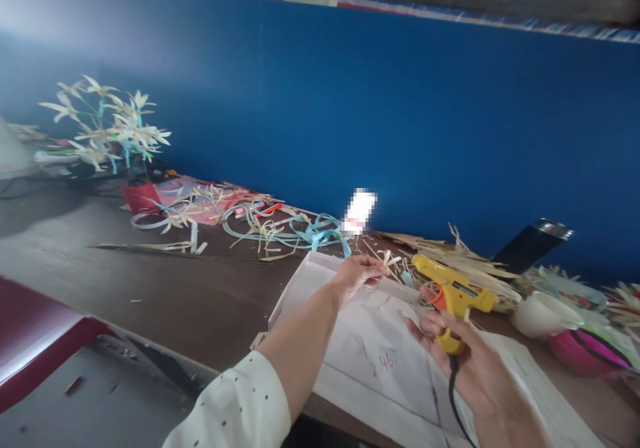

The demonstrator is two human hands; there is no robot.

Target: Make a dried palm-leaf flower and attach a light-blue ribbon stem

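My left hand (361,273) reaches over a shallow white cardboard box (295,288) and pinches a small pale flower (390,259) between thumb and fingertips. The flower looks made of dried leaf strips. In my right hand (465,361) is a yellow glue gun (463,295) with an orange trigger; its nozzle points left toward the flower, with a gap between them. A black cord (453,395) hangs from the handle. Beneath both hands lies a white paper sheet (360,341) with red handwritten marks.
Blue ribbon (320,231) and pale strips lie behind the box. A red pot (141,198) of pale flowers (120,125) stands at left. Dried leaves (450,251), a dark flask (530,245) and a white cup (543,315) are at right. A blue wall (400,115) rises behind.
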